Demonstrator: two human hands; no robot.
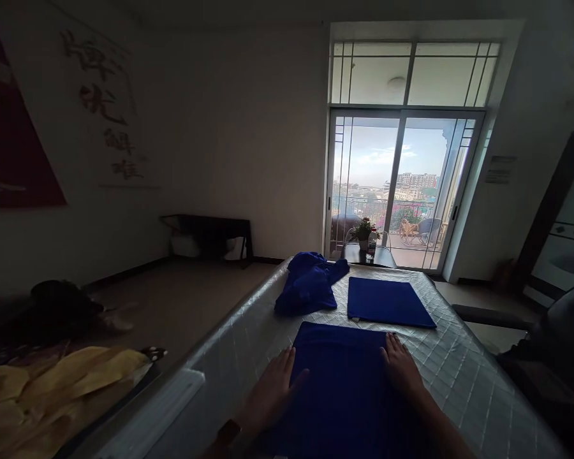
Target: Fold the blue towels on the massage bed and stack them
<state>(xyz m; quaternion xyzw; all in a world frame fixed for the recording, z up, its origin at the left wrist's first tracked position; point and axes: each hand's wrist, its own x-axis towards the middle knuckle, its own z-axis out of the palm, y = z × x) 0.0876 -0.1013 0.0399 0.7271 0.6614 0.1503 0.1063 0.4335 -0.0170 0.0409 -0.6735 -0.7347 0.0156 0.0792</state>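
Observation:
A blue piece of fabric (342, 389) lies flat before me, its near end running into shadow at the bottom of the view. My left hand (273, 390) rests along its left edge, fingers stretched out and thumb over the cloth. On the opposite edge, near the far right corner, lies my right hand (402, 366), also with extended fingers. Neither hand grips anything. Beyond them a second blue cloth (390, 301) is spread in a neat rectangle, with a small white tag at its near left corner. To its left sits a crumpled heap of blue cloth (310, 285).
A silvery quilted sheet covers the table (463, 363). A long pale object (165, 408) lies along its left side. Past the far end stand a small dark table (380, 257) with a potted plant (363, 234) and a bottle. Yellow fabric (71, 389) is heaped at lower left.

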